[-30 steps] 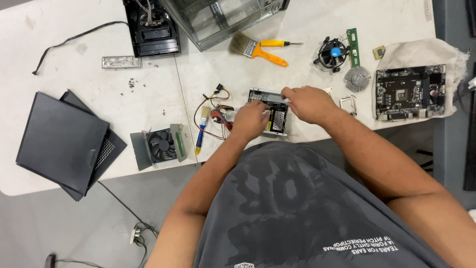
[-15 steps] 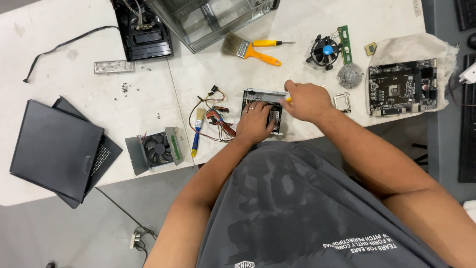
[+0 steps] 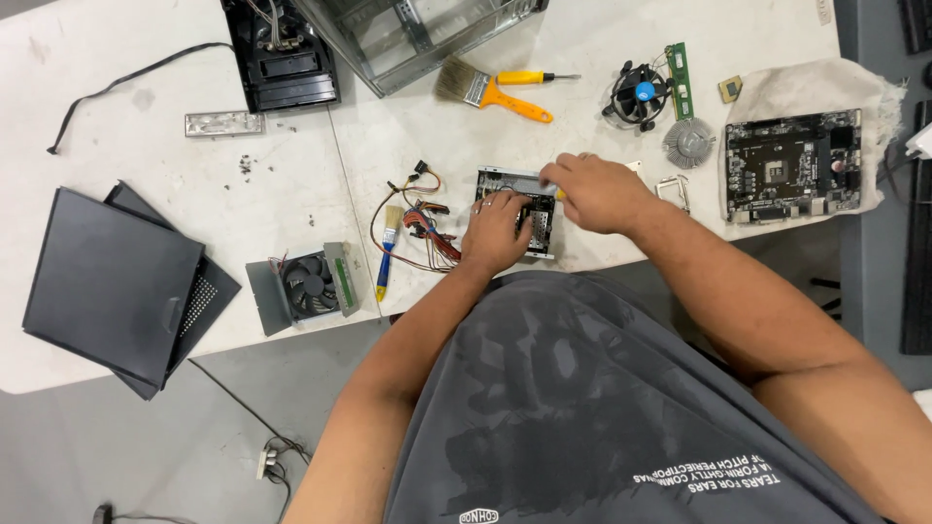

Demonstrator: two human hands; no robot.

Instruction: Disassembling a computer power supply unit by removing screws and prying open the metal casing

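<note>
Metal and grey, the small power supply box (image 3: pixel 519 215) lies on the white desk (image 3: pixel 291 175) under both hands: the left hand (image 3: pixel 495 233) presses flat and open on its near side, and the right hand (image 3: pixel 594 192) is closed around a thin tool with a yellow tip, whose point I cannot see. I think the left grip should hold the box firmly so it does not slide. The bundle of coloured wires (image 3: pixel 422 221), just left of that grip, is better kept away from the tool.
</note>
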